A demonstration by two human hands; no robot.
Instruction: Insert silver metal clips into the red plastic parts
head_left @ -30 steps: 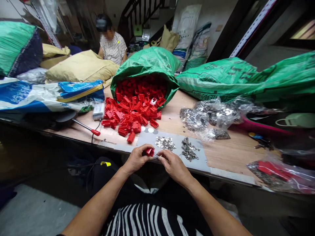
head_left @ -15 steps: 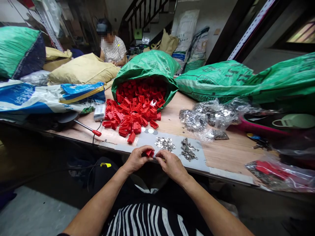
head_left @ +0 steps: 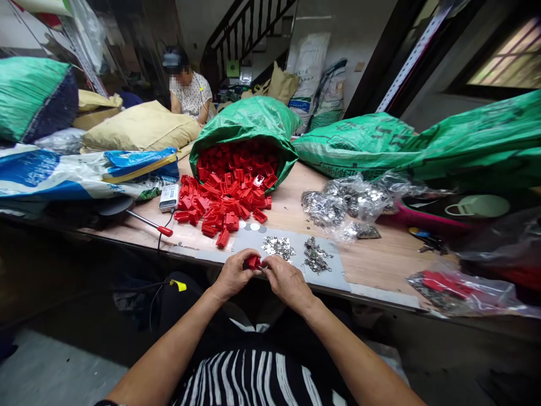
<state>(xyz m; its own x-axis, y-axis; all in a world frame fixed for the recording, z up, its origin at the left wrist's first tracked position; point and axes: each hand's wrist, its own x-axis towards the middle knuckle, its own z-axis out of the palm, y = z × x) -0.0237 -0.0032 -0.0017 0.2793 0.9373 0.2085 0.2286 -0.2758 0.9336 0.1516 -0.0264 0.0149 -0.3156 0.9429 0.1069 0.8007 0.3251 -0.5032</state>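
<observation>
At the table's front edge, my left hand (head_left: pixel 234 276) is closed round a small red plastic part (head_left: pixel 253 262). My right hand (head_left: pixel 287 280) is pinched against that part's right side, on a thin metal piece (head_left: pixel 261 267) whose kind the fingers mostly hide. Just beyond my hands, a pile of flat, shiny metal pieces (head_left: pixel 278 247) and a pile of darker metal fittings (head_left: pixel 316 256) lie on a grey sheet (head_left: pixel 336 270). Loose red plastic parts (head_left: pixel 224 203) spill towards me from an open green sack (head_left: pixel 249 115).
A red-tipped metal lever (head_left: pixel 147 221) and a white device with a cable (head_left: pixel 169 197) are at left. Clear bags of metal pieces (head_left: pixel 323 207), a pink tray (head_left: pixel 435 217) and a bag with red parts (head_left: pixel 460 287) lie right. Across the table sits another person (head_left: pixel 190 93).
My right hand has come closer to the red part, and less of the thin metal piece shows between the hands. The view has shifted slightly.
</observation>
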